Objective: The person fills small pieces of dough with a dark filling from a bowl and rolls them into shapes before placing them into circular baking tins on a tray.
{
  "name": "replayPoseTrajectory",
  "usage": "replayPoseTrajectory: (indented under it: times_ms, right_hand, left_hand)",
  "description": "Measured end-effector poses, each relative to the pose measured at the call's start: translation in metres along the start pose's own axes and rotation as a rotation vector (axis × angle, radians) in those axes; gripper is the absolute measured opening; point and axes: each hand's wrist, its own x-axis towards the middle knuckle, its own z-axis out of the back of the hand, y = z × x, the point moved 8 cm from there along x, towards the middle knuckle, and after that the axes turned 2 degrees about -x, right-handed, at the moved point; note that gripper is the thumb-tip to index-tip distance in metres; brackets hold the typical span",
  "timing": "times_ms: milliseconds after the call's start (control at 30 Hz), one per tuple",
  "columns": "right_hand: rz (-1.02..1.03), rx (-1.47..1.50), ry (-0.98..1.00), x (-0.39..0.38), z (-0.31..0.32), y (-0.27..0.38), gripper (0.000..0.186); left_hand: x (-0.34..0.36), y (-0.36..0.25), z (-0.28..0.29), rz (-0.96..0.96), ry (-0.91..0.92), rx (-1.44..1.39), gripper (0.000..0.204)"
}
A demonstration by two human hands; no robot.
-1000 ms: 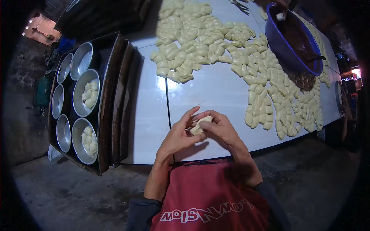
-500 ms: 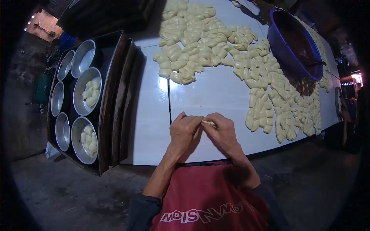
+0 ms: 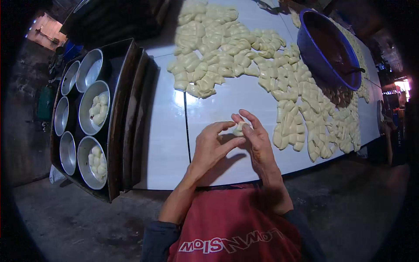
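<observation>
My right hand [image 3: 255,139] pinches a small piece of pale dough [image 3: 240,128] above the white tabletop [image 3: 166,131], thumb on top, upper fingers raised. My left hand [image 3: 211,148] is beside it, thumb and curved fingers apart around the dough's left side; I cannot tell whether its fingertips touch it. Many glossy, cut dough pieces [image 3: 205,43] lie in joined sheets along the back and right of the table. At the left, round metal pans [image 3: 67,153] sit in a dark rectangular tray [image 3: 114,166]; two hold clusters of dough balls [image 3: 98,163].
A large purple basin [image 3: 305,52] of brown contents with a dark handle in it stands at the back right. More dark trays [image 3: 135,109] are stacked beside the pans, others [image 3: 113,19] at the back left. My red apron [image 3: 227,209] is at the table's front edge.
Both hands have risen from the lower position of half a second ago. Their fingers, then closed together over the dough, are now spread more, with the dough showing between them.
</observation>
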Motion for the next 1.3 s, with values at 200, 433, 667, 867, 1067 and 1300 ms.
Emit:
replayPoseTrajectory:
  times_ms: [200, 433, 667, 867, 1067, 1300]
  right_hand:
    - [0.071, -0.289, 0.042, 0.003, 0.023, 0.007, 0.041]
    - [0.396, -0.394, -0.181, 0.001, 0.062, 0.031, 0.021]
    - [0.165, 0.384, -0.135, 0.002, 0.061, 0.06, 0.02]
    - [0.176, 0.355, -0.092, 0.026, 0.111, 0.1, 0.022]
    - [0.566, -0.221, -0.469, 0.074, 0.255, 0.245, 0.016]
    - [0.144, -1.295, -0.391, 0.174, 0.355, 0.276, 0.027]
  left_hand:
    - [-0.003, 0.043, -0.039, 0.436, 0.023, -0.9, 0.022]
    - [0.018, 0.01, -0.057, 0.111, -0.108, -0.584, 0.053]
    - [0.052, -0.043, -0.117, -0.37, -0.068, -0.582, 0.095]
    - [0.075, -0.029, -0.197, -0.066, 0.066, -1.037, 0.086]
    - [0.082, -0.027, -0.211, 0.281, 0.436, -0.789, 0.054]
    - [0.084, -0.003, -0.168, 0.336, 0.205, -0.7, 0.038]
